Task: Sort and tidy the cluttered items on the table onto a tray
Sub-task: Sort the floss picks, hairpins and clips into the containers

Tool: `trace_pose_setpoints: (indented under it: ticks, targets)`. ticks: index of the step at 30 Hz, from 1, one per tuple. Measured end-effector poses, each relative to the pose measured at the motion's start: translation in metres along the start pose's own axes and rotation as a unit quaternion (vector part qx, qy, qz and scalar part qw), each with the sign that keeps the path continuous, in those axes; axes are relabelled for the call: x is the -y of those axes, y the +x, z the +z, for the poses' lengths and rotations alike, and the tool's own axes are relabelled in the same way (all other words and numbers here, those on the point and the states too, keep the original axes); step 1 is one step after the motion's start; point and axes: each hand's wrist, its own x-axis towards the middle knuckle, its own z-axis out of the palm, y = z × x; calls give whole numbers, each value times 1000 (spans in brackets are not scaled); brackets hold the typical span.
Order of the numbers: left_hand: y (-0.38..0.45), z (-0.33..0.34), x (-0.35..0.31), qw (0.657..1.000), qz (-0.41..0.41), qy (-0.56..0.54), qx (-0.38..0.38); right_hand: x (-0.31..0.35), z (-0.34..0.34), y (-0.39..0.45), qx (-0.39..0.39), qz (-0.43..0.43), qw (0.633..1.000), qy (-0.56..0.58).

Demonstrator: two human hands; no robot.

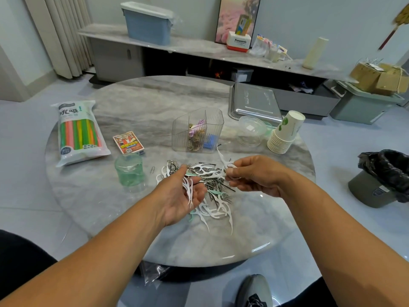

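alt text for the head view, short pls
Two bare hands sort a pile of floss picks and hairpins on a round marble table: the left hand cups several picks, the right hand pinches one. A metal tray sits beyond.

White and mint floss picks (212, 209) lie tangled with dark hairpins (218, 185) in a loose heap near the front of the surface. The steel tray (254, 100) sits upside-down at the far right edge.
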Motion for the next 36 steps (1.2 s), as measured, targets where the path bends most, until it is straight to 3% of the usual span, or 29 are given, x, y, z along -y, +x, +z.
trace_pose_setpoints:
  ticks: [5,9,12,20,27,32,36]
  targets:
    - [-1,1,-1,997,-48,18,63,7,-4,-5,70,21,997,41]
    - [-8,4,-2,972,-117,43,197,10,-2,-9,137,45,989,-44]
    - [-14,4,-1,956,-146,52,251,12,0,-10,174,51,979,-91]
    - [-17,4,-2,954,-167,18,248,10,3,-6,170,-1,977,-130]
    - [-14,1,0,949,-181,83,245,7,6,-5,133,-48,961,-236]
    - [-14,0,3,957,-149,98,229,5,7,-4,127,-72,964,-223]
    - [-11,0,4,961,-129,106,221,3,2,-1,101,-77,985,-117]
